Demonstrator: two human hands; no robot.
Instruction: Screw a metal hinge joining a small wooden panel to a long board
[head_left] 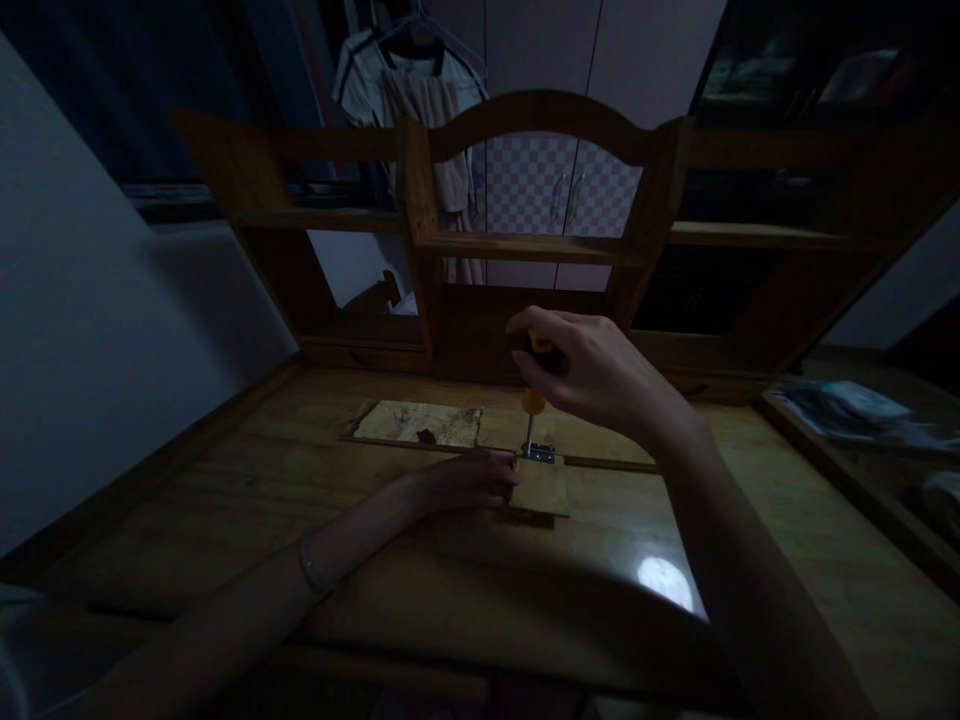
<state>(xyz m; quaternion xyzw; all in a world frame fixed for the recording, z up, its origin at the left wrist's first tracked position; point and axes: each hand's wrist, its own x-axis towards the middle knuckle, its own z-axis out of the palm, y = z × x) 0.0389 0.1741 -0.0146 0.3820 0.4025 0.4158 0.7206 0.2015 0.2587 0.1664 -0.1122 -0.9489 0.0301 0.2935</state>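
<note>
We find the view dim overall, with colours muted and dark corners swallowing detail. The only strong glare is a round bright patch on the desk (480, 560), near and to the right of the right hand (592, 375), so we judge a light overhead. The left hand (469, 480) throws a soft shadow towards us. Behind the grip, the pale doors (562, 60) are the brightest area. Shelf (525, 245) lines bow at the edges, a wide-lens distortion. Focus is fair at centre and grainy elsewhere.
</note>
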